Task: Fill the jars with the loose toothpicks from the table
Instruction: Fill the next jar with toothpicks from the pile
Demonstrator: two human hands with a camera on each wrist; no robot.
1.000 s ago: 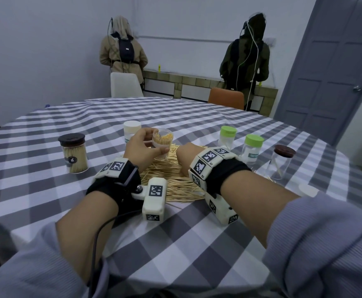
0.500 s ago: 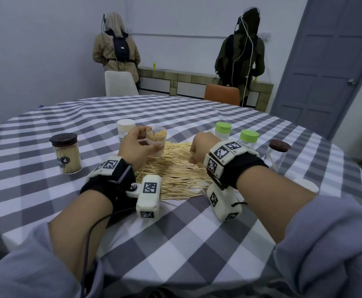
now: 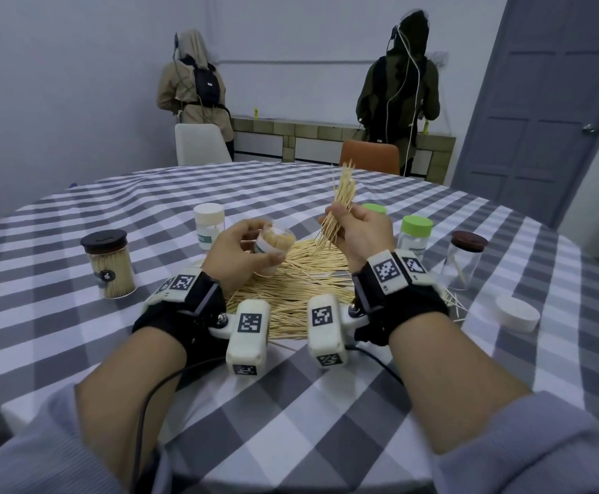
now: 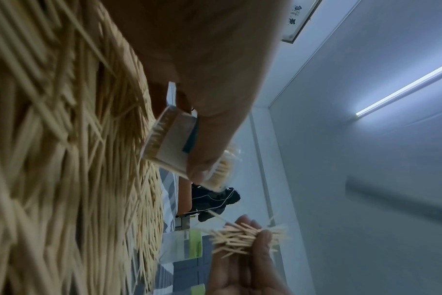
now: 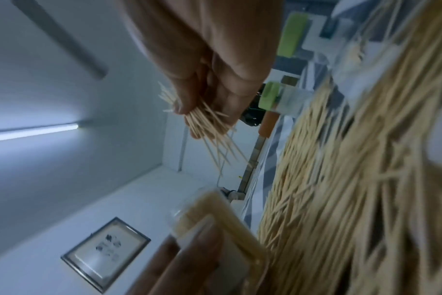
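**A bunch lifted, an open jar tilted to meet it**

The table (image 3: pixel 77 351), round and covered in a grey-and-white check cloth, carries everything; the loose toothpicks (image 3: pixel 290 290) lie heaped at its centre, directly under both wrists, so each scoop and each drop is a short trip; the finished and waiting jars ring that heap out of the working path: a dark-lidded jar (image 3: pixel 111 265), packed full, at 9 o'clock of the pile; a white-lidded jar (image 3: pixel 209 224) at 11 o'clock; two green-lidded jars (image 3: pixel 413 237) at 1 to 2 o'clock; a brown-lidded jar (image 3: pixel 467 258), almost bare inside, at 3 o'clock; a loose white lid (image 3: pixel 517 313) at 4 o'clock, likely set aside from the jar in hand.

The left hand (image 3: pixel 244 249) is wrapped around the open jar (image 3: pixel 273 246), fingers and thumb curled on its wall; the jar is already well stocked and is held above the pile, its mouth tipped toward 3 o'clock, which I judge is to face the incoming bunch.

The right hand (image 3: pixel 358 233) pinches a bunch of toothpicks (image 3: pixel 339 205) between thumb and fingers, gripped mid-length so both ends fan free; the bunch stands steeply, near the jar's mouth but apart from it; stray ends splay, so squaring them seems needed before they slide in; any strays would drop back on the heap.
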